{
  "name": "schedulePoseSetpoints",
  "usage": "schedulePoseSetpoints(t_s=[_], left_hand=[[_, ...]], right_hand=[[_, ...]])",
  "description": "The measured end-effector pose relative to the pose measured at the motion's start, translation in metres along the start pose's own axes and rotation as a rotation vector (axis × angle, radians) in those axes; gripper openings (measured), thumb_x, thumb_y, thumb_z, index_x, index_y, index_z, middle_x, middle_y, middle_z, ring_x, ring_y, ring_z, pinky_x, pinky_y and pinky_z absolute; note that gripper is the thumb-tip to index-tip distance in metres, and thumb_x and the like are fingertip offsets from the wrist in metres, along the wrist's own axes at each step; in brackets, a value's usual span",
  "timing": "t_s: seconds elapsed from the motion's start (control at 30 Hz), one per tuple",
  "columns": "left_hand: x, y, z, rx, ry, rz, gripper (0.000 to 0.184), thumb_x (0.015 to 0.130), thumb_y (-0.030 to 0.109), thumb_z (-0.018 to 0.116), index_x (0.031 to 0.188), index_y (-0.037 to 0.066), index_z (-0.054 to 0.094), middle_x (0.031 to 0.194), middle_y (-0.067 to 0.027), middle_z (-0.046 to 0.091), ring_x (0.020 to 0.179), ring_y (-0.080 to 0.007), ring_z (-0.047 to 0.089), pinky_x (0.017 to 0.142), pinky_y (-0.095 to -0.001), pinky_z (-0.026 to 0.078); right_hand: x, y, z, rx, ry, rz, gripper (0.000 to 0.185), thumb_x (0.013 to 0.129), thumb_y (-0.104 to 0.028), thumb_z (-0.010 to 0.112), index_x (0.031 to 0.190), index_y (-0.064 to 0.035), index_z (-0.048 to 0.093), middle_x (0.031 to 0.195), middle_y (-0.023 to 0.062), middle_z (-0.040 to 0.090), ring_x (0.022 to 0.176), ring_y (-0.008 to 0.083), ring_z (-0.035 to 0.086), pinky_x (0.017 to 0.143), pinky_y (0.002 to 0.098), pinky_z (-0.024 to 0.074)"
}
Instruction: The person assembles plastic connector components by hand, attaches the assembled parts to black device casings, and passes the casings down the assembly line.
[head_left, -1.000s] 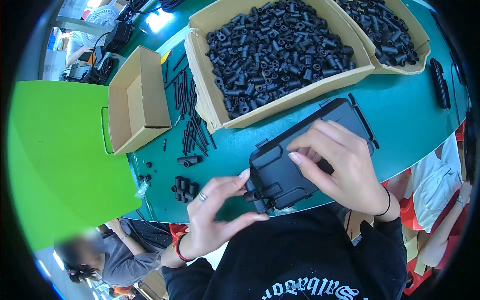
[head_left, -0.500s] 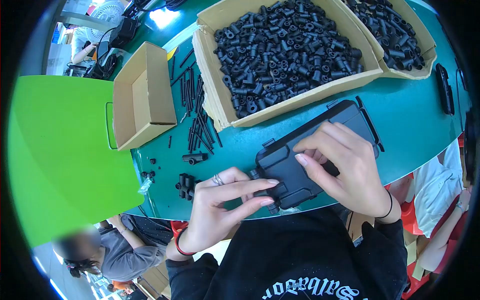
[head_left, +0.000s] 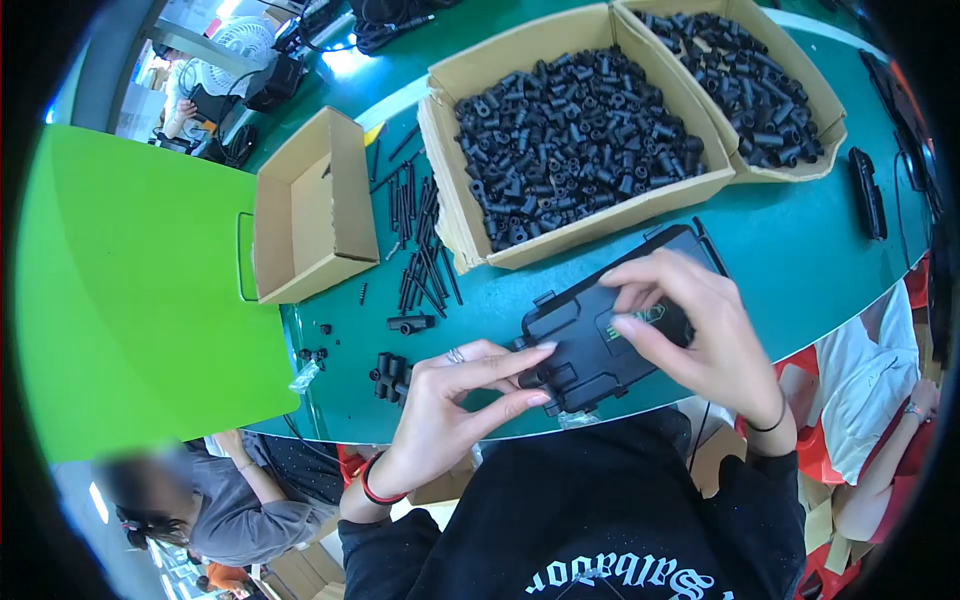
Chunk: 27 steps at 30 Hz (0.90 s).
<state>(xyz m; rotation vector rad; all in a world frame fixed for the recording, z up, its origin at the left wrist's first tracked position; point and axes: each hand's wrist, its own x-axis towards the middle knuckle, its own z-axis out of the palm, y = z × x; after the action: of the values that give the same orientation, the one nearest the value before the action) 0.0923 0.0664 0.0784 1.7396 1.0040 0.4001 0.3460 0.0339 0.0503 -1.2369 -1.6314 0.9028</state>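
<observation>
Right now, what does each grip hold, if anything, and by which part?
The left grip pinches a black fitting, apparently near its ends; for the right grip, I cannot tell.

The left hand (head_left: 445,403) held a black fitting (head_left: 532,379) between thumb and forefinger; a black case (head_left: 572,345) lay beneath the right hand's (head_left: 702,335) parted fingers, a cardboard box (head_left: 615,221) beyond them.

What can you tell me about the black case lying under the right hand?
The black case looks like hard plastic, roughly rectangular, with raised panels, molded ridges and small tabs along its far edge. Green markings show on its upper face, partly hidden by the right hand. It appears shut and lies slantwise near the front edge of the green table. The left hand is at its left end, fingers around a dark cylindrical piece. Whether the right fingertips touch it is unclear.
</observation>
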Motion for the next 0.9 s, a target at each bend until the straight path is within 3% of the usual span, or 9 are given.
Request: schedulePoseSetpoints(t_s=[0.07, 0.1, 0.2, 0.3, 0.5, 0.57, 0.67, 0.73, 0.9], left_hand=[[-0.005, 0.003, -0.004, 0.069, 0.013, 0.054, 0.055, 0.076, 0.005, 0.08, 0.128, 0.007, 0.063, 0.102, -0.0118, 0.071, 0.079, -0.0134, 0.064, 0.074, -0.0275, 0.051], [-0.009, -0.001, -0.008, 0.046, -0.005, 0.073, 0.069, 0.075, 0.007, 0.081, 0.138, 0.009, 0.054, 0.104, -0.011, 0.07, 0.082, -0.0138, 0.065, 0.08, -0.0285, 0.053], [-0.027, -0.003, -0.017, 0.05, 0.175, 0.053, 0.08, 0.072, 0.008, 0.083, 0.143, 0.01, 0.047, 0.1, -0.0093, 0.069, 0.085, -0.0146, 0.065, 0.082, -0.0295, 0.054], [-0.051, -0.018, -0.028, 0.123, 0.45, 0.056, 0.055, 0.079, -0.001, 0.074, 0.131, 0.004, 0.058, 0.098, -0.0109, 0.069, 0.083, -0.0156, 0.065, 0.079, -0.0283, 0.052], [-0.089, -0.078, -0.022, 0.099, 1.05, 0.073, 0.018, 0.092, -0.002, 0.055, 0.109, -0.004, 0.062, 0.093, -0.0119, 0.063, 0.085, -0.018, 0.061, 0.078, -0.0282, 0.047], [-0.09, -0.091, -0.013, 0.046, 1.171, 0.061, 0.016, 0.094, -0.003, 0.05, 0.105, -0.006, 0.06, 0.09, -0.011, 0.06, 0.085, -0.0174, 0.059, 0.079, -0.0276, 0.045], [-0.084, -0.103, 0.0, 0.128, 1.251, 0.095, 0.017, 0.093, 0.001, 0.051, 0.106, -0.004, 0.059, 0.089, -0.0134, 0.062, 0.084, -0.0227, 0.058, 0.08, -0.0326, 0.045], [-0.082, -0.107, 0.001, 0.276, 1.238, 0.165, 0.018, 0.092, 0.008, 0.052, 0.106, -0.003, 0.059, 0.089, -0.0142, 0.064, 0.087, -0.0269, 0.056, 0.083, -0.0377, 0.044], [-0.079, -0.111, -0.004, 0.413, 1.19, 0.19, 0.022, 0.093, 0.017, 0.053, 0.106, 0.001, 0.058, 0.09, -0.009, 0.067, 0.089, -0.0282, 0.054, 0.082, -0.0409, 0.041]], right_hand=[[0.001, -0.01, -0.03, -0.598, 0.008, -0.204, 0.064, 0.071, -0.028, 0.081, 0.125, -0.0038, 0.055, 0.109, 0.0122, 0.058, 0.101, 0.0309, 0.053, 0.09, 0.0386, 0.0431], [-0.003, -0.006, -0.045, -0.658, -0.11, -0.13, 0.092, 0.06, -0.037, 0.086, 0.137, -0.0062, 0.046, 0.125, 0.0129, 0.05, 0.112, 0.0335, 0.044, 0.098, 0.0421, 0.0361], [0.002, 0.009, -0.07, -0.624, -0.36, -0.031, 0.108, 0.051, -0.036, 0.09, 0.141, -0.0061, 0.039, 0.13, 0.0141, 0.047, 0.113, 0.0344, 0.047, 0.097, 0.0407, 0.0396], [0.013, 0.018, -0.072, -0.451, -0.387, -0.127, 0.098, 0.053, -0.036, 0.092, 0.133, -0.0037, 0.044, 0.122, 0.0165, 0.048, 0.114, 0.0354, 0.054, 0.093, 0.0399, 0.0466], [0.01, -0.006, -0.079, -0.416, -0.269, -0.149, 0.105, 0.043, -0.04, 0.096, 0.131, -0.0056, 0.049, 0.123, 0.0145, 0.05, 0.118, 0.0333, 0.05, 0.099, 0.0401, 0.0429], [0.027, -0.03, -0.084, -0.417, -0.206, -0.202, 0.11, 0.038, -0.043, 0.097, 0.13, -0.0054, 0.05, 0.121, 0.0097, 0.05, 0.107, 0.0229, 0.05, 0.084, 0.0312, 0.0423], [0.074, -0.049, -0.089, -0.252, -0.087, -0.118, 0.112, 0.037, -0.044, 0.096, 0.131, -0.0041, 0.049, 0.123, 0.0054, 0.048, 0.101, 0.0142, 0.048, 0.078, 0.0258, 0.0398], [0.123, -0.053, -0.09, -0.2, -0.04, -0.2, 0.105, 0.049, -0.043, 0.093, 0.134, -0.0026, 0.046, 0.127, 0.0084, 0.05, 0.111, 0.0186, 0.051, 0.096, 0.0318, 0.042], [0.264, -0.031, -0.101, -0.425, 0.207, -0.12, 0.087, 0.066, -0.055, 0.082, 0.12, 0.0073, 0.056, 0.091, 0.0098, 0.062, 0.083, 0.0148, 0.06, 0.072, 0.0274, 0.0493]])
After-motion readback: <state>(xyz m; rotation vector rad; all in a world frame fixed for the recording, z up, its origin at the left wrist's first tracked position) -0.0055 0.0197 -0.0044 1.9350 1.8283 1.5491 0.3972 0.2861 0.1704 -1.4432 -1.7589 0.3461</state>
